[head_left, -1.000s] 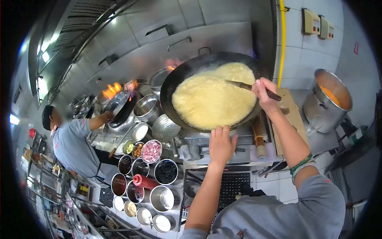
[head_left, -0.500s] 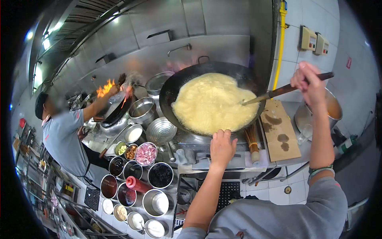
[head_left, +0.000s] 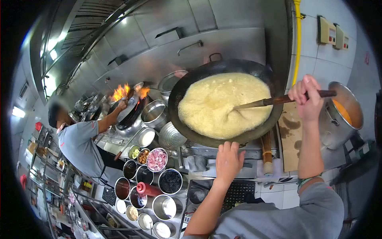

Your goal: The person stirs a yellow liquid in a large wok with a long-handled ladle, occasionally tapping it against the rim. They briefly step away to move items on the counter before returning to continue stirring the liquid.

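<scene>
head view: the egg lies in the wok on the stove, a pale yellow sheet spread nearly to the rim. it looks wet and unbrowned, so i judge the spreading done, the cooking through and lifting out not yet. the ladle dips into the egg's right side, and the right hand is clamped on its handle. the left hand lies flat, fingers stretched, gripping nothing, at the stove's edge just below the wok. a pot stands to the right, bowls to the left, near a co-worker at a flaming wok.
</scene>
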`<state>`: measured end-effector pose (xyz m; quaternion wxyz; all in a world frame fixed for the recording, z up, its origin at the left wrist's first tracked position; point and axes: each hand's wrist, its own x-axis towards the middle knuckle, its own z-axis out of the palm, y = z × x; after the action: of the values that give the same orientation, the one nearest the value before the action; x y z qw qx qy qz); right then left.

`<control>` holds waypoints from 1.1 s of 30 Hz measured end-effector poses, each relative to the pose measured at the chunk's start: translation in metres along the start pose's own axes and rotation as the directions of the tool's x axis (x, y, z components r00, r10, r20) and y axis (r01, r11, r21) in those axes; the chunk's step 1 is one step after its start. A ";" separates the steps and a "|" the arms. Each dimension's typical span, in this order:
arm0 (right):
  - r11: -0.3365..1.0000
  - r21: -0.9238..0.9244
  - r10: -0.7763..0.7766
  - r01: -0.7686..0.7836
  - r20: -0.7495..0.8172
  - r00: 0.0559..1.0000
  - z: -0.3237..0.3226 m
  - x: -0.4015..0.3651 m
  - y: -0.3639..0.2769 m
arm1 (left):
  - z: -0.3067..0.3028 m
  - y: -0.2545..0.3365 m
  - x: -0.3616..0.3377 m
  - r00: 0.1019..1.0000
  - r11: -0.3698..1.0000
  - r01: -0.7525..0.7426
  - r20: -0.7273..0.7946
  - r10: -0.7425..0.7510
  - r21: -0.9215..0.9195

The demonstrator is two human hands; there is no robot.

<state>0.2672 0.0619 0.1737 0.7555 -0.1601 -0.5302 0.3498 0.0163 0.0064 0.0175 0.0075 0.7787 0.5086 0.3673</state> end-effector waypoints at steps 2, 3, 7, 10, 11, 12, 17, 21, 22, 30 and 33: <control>0.999 0.036 -0.031 0.031 -0.002 1.000 -0.001 -0.003 0.033 | 0.000 0.001 0.003 1.000 1.000 0.006 0.015 -0.006 0.010; 0.998 0.047 -0.049 0.048 0.013 0.999 0.000 -0.006 0.047 | 0.001 0.001 0.003 1.000 1.000 0.012 0.024 -0.013 0.013; 0.990 0.047 -0.137 0.137 0.016 0.990 0.011 -0.029 0.104 | 0.002 0.002 0.005 0.998 0.999 0.032 0.046 -0.034 0.029; 0.986 -0.015 -0.166 0.167 0.036 0.985 0.022 -0.055 0.141 | 0.005 -0.001 0.005 0.998 0.999 0.030 0.056 -0.032 0.045; 0.985 -0.068 -0.159 0.162 0.050 0.986 0.026 -0.062 0.151 | 0.005 -0.002 0.005 0.998 0.999 0.025 0.057 -0.028 0.047; 0.972 -0.119 -0.192 0.204 0.109 0.975 0.029 -0.065 0.159 | 0.004 -0.002 0.005 0.998 0.998 0.025 0.062 -0.028 0.050; 0.865 -0.277 -0.317 0.419 0.345 0.883 0.039 -0.075 0.189 | -0.001 0.001 0.004 0.997 0.998 0.026 0.067 -0.030 0.061; 0.912 -0.291 -0.205 0.287 0.281 0.937 0.023 -0.073 0.185 | -0.002 0.000 -0.002 1.000 0.998 -0.011 0.025 0.010 0.055; 0.931 -0.304 -0.138 0.202 0.221 0.965 0.019 -0.072 0.179 | -0.002 -0.001 -0.004 1.000 0.999 -0.014 0.024 0.013 0.044; 0.851 -0.511 -0.052 0.122 0.151 0.987 0.008 -0.077 0.092 | 0.002 -0.007 -0.011 0.999 0.999 -0.026 -0.026 0.025 -0.030; 0.812 -0.571 -0.056 0.120 0.129 0.990 0.015 -0.078 0.055 | 0.003 -0.009 -0.015 0.999 0.998 -0.025 -0.048 0.023 -0.050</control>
<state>0.2190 0.0445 0.0918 0.6577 -0.3378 -0.6574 0.1454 0.0076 0.0001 0.0037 0.0110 0.7754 0.4897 0.3985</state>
